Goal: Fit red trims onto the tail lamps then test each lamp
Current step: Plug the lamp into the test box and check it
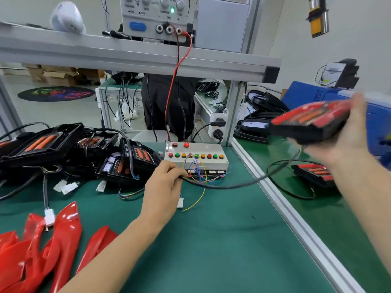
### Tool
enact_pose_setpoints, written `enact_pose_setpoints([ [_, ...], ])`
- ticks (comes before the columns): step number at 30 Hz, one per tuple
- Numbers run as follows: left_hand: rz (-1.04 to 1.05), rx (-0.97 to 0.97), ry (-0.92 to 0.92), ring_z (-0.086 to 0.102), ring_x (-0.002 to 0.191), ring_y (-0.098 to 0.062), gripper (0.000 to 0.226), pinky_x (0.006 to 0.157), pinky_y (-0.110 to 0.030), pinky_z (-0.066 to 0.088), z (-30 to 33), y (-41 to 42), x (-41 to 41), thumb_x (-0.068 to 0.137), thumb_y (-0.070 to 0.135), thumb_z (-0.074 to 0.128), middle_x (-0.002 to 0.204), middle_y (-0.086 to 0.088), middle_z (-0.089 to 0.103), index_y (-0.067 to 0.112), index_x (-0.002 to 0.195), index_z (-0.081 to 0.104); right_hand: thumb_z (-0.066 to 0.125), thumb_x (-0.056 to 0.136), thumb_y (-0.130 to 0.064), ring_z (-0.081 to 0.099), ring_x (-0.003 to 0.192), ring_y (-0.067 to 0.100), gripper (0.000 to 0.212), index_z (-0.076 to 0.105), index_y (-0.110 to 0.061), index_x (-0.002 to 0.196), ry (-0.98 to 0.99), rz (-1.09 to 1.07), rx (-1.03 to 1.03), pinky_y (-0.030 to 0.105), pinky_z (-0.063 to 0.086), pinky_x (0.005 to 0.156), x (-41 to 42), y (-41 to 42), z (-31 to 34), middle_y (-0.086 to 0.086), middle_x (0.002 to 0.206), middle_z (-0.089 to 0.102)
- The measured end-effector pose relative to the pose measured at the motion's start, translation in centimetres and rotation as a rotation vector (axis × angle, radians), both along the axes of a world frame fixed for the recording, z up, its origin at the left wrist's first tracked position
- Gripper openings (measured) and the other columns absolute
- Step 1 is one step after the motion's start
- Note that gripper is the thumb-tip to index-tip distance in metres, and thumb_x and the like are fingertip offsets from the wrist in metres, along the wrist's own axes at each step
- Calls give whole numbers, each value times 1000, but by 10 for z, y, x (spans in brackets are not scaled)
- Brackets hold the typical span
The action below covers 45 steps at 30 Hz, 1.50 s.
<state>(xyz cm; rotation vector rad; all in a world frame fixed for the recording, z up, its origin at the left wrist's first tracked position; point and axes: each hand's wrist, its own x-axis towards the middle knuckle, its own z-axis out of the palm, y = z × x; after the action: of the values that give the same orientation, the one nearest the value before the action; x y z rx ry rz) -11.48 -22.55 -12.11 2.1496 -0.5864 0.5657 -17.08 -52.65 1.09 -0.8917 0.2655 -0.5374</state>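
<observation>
Your right hand grasps one trimmed tail lamp, blurred, raised above the counter; your left hand pinches its black cable just before the test box, which shows eleven buttons. One finished lamp lies at right. At least four untrimmed lamps pile up left, overlapping. The red trims are cut off, uncountable.

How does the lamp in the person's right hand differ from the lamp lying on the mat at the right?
The held lamp is raised and tilted in the right hand; the lying lamp rests untouched on the mat. The held lamp looks blurred, the lying lamp sharp. Both are black with red trim.
</observation>
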Motion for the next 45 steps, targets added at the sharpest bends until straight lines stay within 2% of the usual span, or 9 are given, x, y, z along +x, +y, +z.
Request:
enact_pose_setpoints([
  [5,-93,189,-330,51,90,-27,34,77,-35,45,-9,0,-23,63,-22,66,95,-11,61,2,86,72,71,72,-53,73,82,32,47,65,-21,105,347,-9,42,46,56,66,-13,-16,-78,13,95,75],
  [12,-158,361,-653,46,91,-24,65,77,-31,42,-16,-10,-37,100,2,10,97,-3,45,3,69,67,63,90,-40,72,58,26,24,63,-18,100,570,-112,-47,39,55,48,-20,-38,-131,8,71,75],
  [20,-276,504,-611,51,82,-21,35,70,-29,47,-24,-6,-36,78,-5,34,79,-1,60,10,59,61,55,95,-40,64,73,28,32,60,-8,95,763,-137,-155,44,53,82,-28,-68,-145,13,84,67],
  [24,-351,589,-624,60,73,-24,28,66,-29,50,-23,-1,-37,74,-6,43,75,0,58,11,57,56,57,96,-36,60,83,32,39,59,0,110,954,-189,-434,40,50,68,-24,-72,-140,17,94,65],
  [27,-373,617,-641,59,74,-22,27,67,-29,50,-23,2,-36,77,-1,45,74,2,57,12,56,56,54,96,-36,57,105,38,45,60,3,119,1102,-338,-978,45,48,92,-18,-62,-126,24,118,62],
  [30,-369,635,-650,54,77,-20,30,67,-28,49,-23,2,-35,79,2,41,74,3,56,14,55,56,52,96,-29,59,102,28,34,64,-6,119,821,-415,-1305,40,47,91,-9,-23,-104,9,112,65],
  [34,-383,653,-666,56,70,-21,35,65,-27,49,-22,2,-36,81,1,36,73,4,57,14,55,57,55,97,-26,66,73,17,27,60,-1,106,614,29,-796,23,55,59,16,45,-91,8,85,69],
  [39,-441,711,-732,58,71,-21,42,68,-28,47,-19,7,-42,93,5,37,72,4,54,15,56,54,52,100,-18,59,103,41,41,37,0,134,570,332,-105,46,51,88,46,86,-96,34,118,54],
  [45,-522,762,-740,54,69,-21,38,70,-28,49,-18,26,-41,92,10,46,70,4,49,16,57,57,38,103,-4,53,42,13,13,45,0,94,362,194,234,19,45,34,60,88,-87,16,84,53],
])
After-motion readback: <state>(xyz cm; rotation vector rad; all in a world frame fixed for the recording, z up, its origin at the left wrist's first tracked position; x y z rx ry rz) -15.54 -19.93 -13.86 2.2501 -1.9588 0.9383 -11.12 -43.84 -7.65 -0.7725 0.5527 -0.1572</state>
